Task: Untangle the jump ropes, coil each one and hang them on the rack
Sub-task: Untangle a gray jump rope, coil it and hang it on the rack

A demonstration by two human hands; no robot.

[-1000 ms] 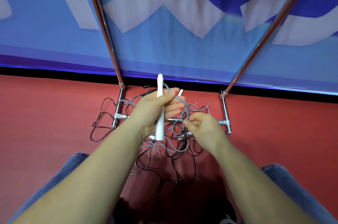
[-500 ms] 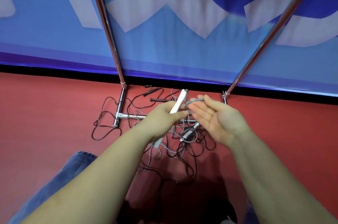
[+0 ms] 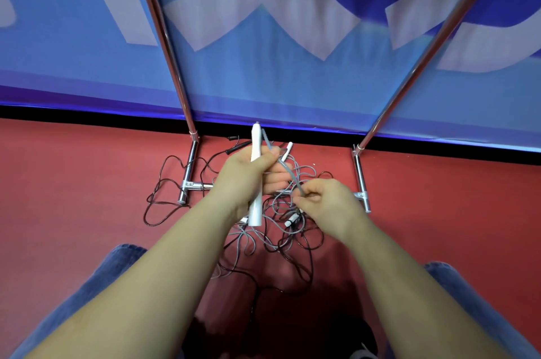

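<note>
Left hand (image 3: 246, 175): we grip a white handle (image 3: 255, 180) upright. Right hand (image 3: 326, 203): we pinch its grey rope (image 3: 288, 175). Tangled ropes (image 3: 275, 229) lie on the red floor (image 3: 87, 183) between the rack (image 3: 361, 180) feet.

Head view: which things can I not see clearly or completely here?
- Rack: its top is cut off by the upper edge.
- White handle: its middle is hidden by the left hand.
- Grey rope: the pinch point is hidden under the right hand.
- Rope tangle: too thin to trace which rope crosses which.
</note>
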